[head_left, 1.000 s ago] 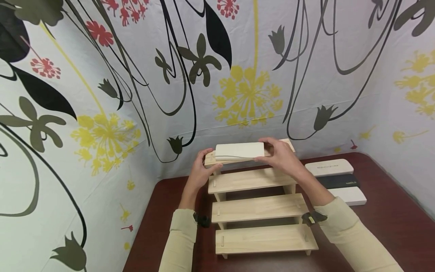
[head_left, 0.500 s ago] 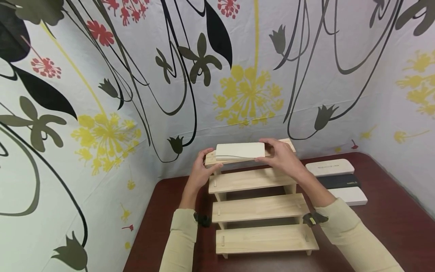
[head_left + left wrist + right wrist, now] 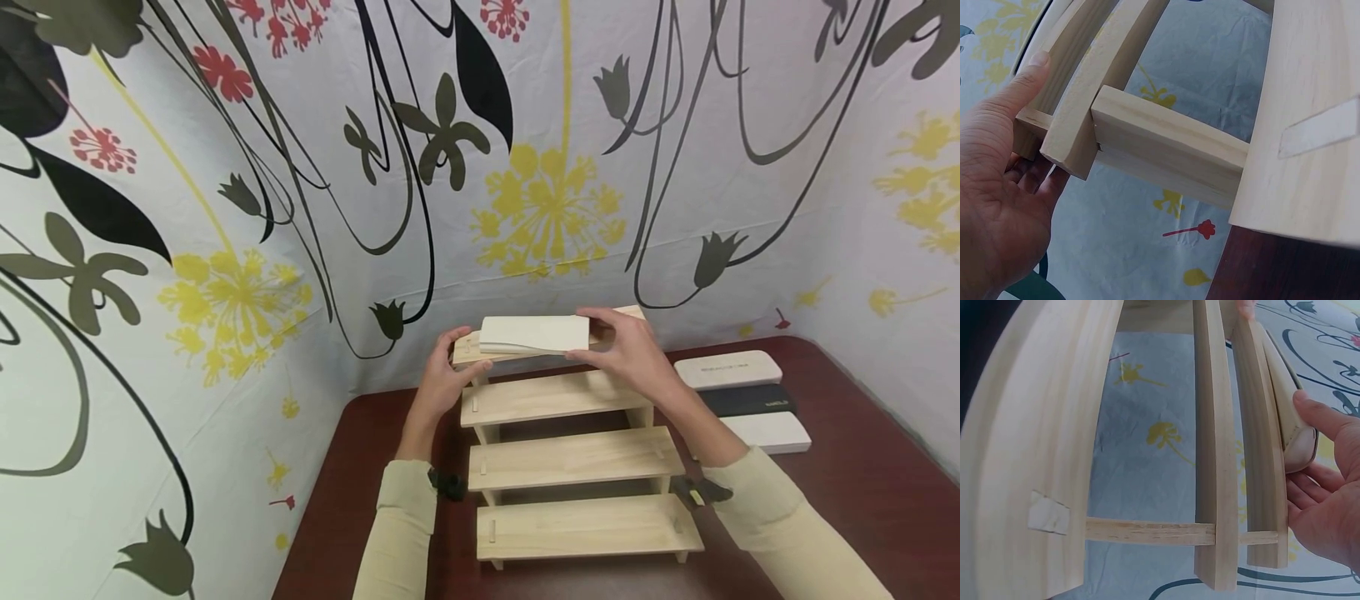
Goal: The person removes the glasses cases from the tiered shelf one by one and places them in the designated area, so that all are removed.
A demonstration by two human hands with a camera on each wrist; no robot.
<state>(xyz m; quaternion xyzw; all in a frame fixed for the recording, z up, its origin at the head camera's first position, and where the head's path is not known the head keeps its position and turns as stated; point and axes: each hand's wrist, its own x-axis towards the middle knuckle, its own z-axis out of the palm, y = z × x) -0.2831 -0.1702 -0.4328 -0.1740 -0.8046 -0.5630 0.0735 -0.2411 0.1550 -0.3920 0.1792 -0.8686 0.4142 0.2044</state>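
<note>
A cream-white case with a flap edge, like a glasses case [image 3: 534, 333], lies on the top board of a stepped wooden rack [image 3: 558, 398]. My right hand [image 3: 633, 354] pinches its right end between thumb and fingers; the right wrist view shows the thumb on the rounded end of the case [image 3: 1297, 440]. At the left end of that top board, my left hand [image 3: 441, 379] grips the wood, thumb in front and fingers behind. In the left wrist view the thumb of this hand [image 3: 997, 187] rests along the board's edge, with the fingertips partly hidden.
Two white cases, one behind [image 3: 727, 369] and one in front [image 3: 768, 433], flank a dark case [image 3: 750, 401] on the table right of the rack. The dark red table [image 3: 375, 467] meets a flower-printed cloth [image 3: 315, 208] behind and at the sides.
The white glasses case has slid slightly to the right along the top board, with my right hand moving along with it. My left hand has stayed in place on the board's end.
</note>
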